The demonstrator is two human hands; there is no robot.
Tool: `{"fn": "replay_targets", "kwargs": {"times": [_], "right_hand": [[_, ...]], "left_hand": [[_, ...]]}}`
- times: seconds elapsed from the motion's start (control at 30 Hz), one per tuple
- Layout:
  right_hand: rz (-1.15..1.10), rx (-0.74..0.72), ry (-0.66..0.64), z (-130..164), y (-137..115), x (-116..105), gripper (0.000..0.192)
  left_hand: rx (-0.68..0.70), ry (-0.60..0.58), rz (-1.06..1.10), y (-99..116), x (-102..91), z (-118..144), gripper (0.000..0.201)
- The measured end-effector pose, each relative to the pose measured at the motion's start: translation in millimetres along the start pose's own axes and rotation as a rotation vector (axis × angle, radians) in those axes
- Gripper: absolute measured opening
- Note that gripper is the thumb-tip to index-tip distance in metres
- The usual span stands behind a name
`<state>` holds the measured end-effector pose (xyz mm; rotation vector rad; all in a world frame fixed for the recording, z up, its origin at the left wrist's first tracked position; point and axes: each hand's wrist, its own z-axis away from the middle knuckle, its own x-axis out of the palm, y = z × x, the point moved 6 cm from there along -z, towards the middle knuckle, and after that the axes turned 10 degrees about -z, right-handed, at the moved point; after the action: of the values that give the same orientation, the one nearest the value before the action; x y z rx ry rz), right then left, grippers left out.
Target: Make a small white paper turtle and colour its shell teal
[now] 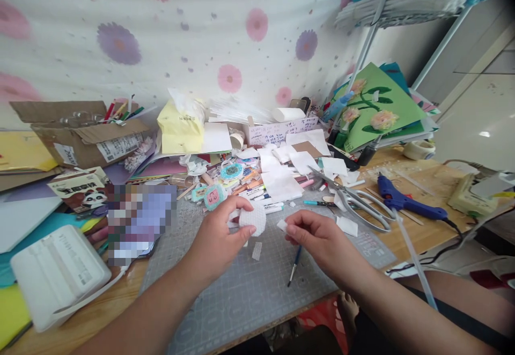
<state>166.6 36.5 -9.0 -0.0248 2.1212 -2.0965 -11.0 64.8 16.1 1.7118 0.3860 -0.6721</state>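
Between thumb and fingers, my left hand (223, 231) pinches a white round piece with a dimpled texture (253, 221), held up over the grey cutting mat (225, 296). To its right, my right hand (314, 231) grips a small white scrap (282, 226) at the fingertips. The two pieces are apart. Below them on the mat lies a small white textured strip (257, 251). A thin dark blue paintbrush (295, 266) rests under my right hand. Just behind the hands sit round blue and pink crafted pieces (215, 197).
Large silver scissors (358, 199) and a blue glue gun (410, 199) lie to the right. White paper pieces (281, 183) and markers crowd the back of the mat. A white power bank-like box (60, 274) and a cardboard box (84, 135) stand at left.
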Motion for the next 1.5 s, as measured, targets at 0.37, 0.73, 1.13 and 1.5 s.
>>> {"fn": "replay_targets", "kwargs": {"times": [0.37,0.73,1.13,1.5], "right_hand": [[0.427,-0.172,0.001,4,-18,-15,0.015],[0.700,-0.246,0.066,5,-39,-72,0.026],[0.656,-0.178,0.010,0,-28,-60,0.016],[0.705,-0.275,-0.192,-24,-22,-30,0.035]], "left_hand": [[-0.232,-0.229,0.591,-3,19.2,7,0.050],[-0.187,-0.256,0.464,-2,15.5,5,0.019],[-0.228,-0.227,0.551,-8,18.2,2,0.016],[-0.254,-0.215,0.579,-11,16.4,-1,0.016]]}}
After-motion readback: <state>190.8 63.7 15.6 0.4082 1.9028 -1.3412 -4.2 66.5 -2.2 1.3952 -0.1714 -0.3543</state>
